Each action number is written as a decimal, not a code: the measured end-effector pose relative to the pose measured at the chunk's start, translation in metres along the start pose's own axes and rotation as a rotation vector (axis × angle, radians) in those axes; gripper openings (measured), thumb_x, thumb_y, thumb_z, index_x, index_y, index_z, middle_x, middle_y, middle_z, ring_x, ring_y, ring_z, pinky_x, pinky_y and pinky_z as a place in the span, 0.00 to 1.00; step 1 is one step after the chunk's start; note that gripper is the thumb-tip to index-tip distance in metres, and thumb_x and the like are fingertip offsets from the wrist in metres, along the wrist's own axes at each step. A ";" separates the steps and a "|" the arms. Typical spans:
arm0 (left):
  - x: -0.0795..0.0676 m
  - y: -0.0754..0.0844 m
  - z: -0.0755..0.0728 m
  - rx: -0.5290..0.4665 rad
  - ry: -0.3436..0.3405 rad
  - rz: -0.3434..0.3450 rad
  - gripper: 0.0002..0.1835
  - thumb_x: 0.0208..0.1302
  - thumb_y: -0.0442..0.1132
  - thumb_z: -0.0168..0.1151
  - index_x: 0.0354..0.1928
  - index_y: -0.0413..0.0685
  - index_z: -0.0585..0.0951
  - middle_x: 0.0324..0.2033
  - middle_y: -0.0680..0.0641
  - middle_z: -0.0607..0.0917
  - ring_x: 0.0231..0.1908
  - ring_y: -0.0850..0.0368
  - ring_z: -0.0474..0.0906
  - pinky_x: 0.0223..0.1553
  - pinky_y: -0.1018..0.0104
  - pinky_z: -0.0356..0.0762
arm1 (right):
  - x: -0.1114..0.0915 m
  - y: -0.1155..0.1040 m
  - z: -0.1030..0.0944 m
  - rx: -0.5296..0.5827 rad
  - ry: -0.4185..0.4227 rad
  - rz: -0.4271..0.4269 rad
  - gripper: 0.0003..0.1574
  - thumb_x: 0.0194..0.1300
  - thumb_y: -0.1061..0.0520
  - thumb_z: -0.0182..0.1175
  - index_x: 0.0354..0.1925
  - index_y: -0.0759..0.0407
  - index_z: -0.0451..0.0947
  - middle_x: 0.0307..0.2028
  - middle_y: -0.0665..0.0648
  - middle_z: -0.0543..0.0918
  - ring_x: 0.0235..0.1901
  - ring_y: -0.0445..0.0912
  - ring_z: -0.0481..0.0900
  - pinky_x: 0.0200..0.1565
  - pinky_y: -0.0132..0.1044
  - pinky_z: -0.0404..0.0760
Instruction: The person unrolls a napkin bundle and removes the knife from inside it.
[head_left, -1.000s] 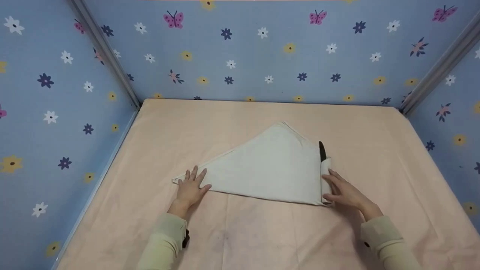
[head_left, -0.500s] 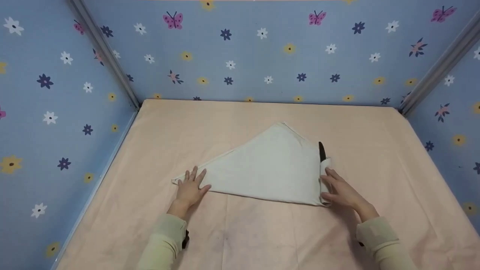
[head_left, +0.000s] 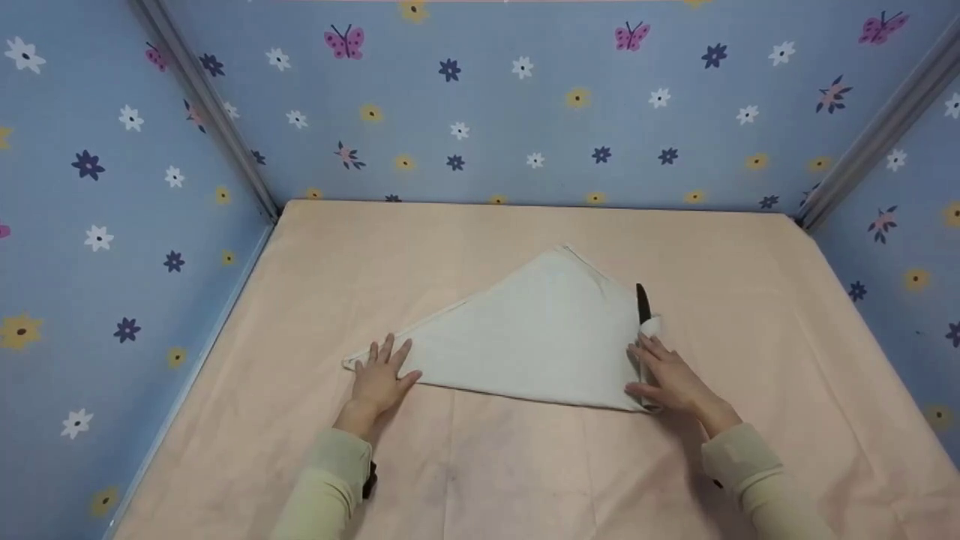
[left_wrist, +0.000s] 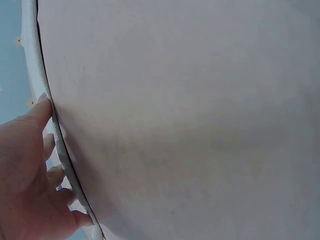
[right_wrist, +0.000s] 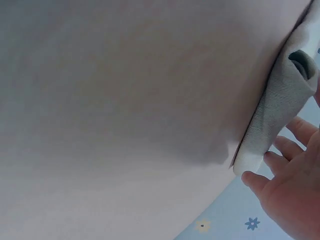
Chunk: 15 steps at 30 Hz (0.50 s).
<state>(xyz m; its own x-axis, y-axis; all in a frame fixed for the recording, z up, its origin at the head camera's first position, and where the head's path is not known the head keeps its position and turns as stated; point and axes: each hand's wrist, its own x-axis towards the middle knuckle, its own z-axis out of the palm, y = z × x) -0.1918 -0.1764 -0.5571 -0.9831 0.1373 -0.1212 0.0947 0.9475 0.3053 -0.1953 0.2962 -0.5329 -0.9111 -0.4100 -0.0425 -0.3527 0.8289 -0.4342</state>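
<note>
narrow off-white fabric roll (head_left: pixel 652 328) lies right under the right hand (head_left: pixel 675 381), along the right edge of the flat, off-white folded cloth (head_left: pixel 517 337); right hand is nearer, left hand (head_left: pixel 382 386) well apart at the cloth's left tip. roll's long axis runs near to far, across the cloth's left-right length. right fingers loosely spread over the roll; left fingers wide, resting on fabric. cloth sits on the peach, sheet-covered worktop (head_left: pixel 525 472), mostly smooth, peaked at far side. slim black pointed piece (head_left: pixel 643 302) juts from roll's far end, identity unclear.
</note>
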 end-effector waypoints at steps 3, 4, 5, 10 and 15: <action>0.000 0.000 0.000 0.000 0.007 0.008 0.34 0.62 0.56 0.47 0.66 0.48 0.57 0.65 0.36 0.50 0.62 0.32 0.43 0.53 0.30 0.45 | 0.000 -0.001 0.000 -0.025 -0.017 0.010 0.43 0.54 0.46 0.62 0.62 0.66 0.60 0.65 0.67 0.52 0.64 0.61 0.44 0.59 0.60 0.46; 0.000 0.000 0.000 -0.002 0.008 0.010 0.34 0.62 0.56 0.47 0.66 0.48 0.57 0.65 0.36 0.50 0.62 0.32 0.43 0.53 0.30 0.45 | 0.000 -0.001 0.000 -0.036 -0.021 0.010 0.44 0.55 0.46 0.62 0.62 0.66 0.59 0.65 0.67 0.51 0.64 0.61 0.44 0.59 0.60 0.46; 0.000 0.000 0.001 -0.004 0.009 0.010 0.34 0.62 0.56 0.47 0.66 0.48 0.57 0.65 0.36 0.50 0.62 0.31 0.43 0.53 0.30 0.45 | 0.000 -0.001 0.000 -0.047 -0.023 0.007 0.44 0.54 0.46 0.62 0.62 0.67 0.59 0.65 0.67 0.51 0.64 0.61 0.44 0.59 0.60 0.47; 0.001 -0.001 0.001 0.000 0.013 0.007 0.34 0.62 0.57 0.47 0.66 0.49 0.57 0.65 0.36 0.50 0.62 0.32 0.43 0.53 0.30 0.45 | -0.001 0.000 0.000 -0.082 -0.025 0.008 0.45 0.54 0.45 0.61 0.61 0.68 0.59 0.65 0.67 0.52 0.64 0.61 0.45 0.58 0.61 0.47; 0.001 -0.002 0.002 0.000 0.007 0.002 0.34 0.63 0.57 0.47 0.66 0.49 0.56 0.66 0.37 0.50 0.62 0.32 0.43 0.53 0.31 0.45 | -0.003 0.003 0.001 -0.113 -0.027 0.012 0.44 0.54 0.44 0.61 0.61 0.67 0.60 0.65 0.66 0.52 0.64 0.61 0.46 0.58 0.61 0.48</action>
<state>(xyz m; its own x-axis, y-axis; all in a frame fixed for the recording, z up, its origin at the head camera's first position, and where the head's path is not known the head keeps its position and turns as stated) -0.1924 -0.1773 -0.5592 -0.9840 0.1370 -0.1140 0.0965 0.9473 0.3054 -0.1939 0.2997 -0.5352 -0.9098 -0.4088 -0.0714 -0.3653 0.8706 -0.3294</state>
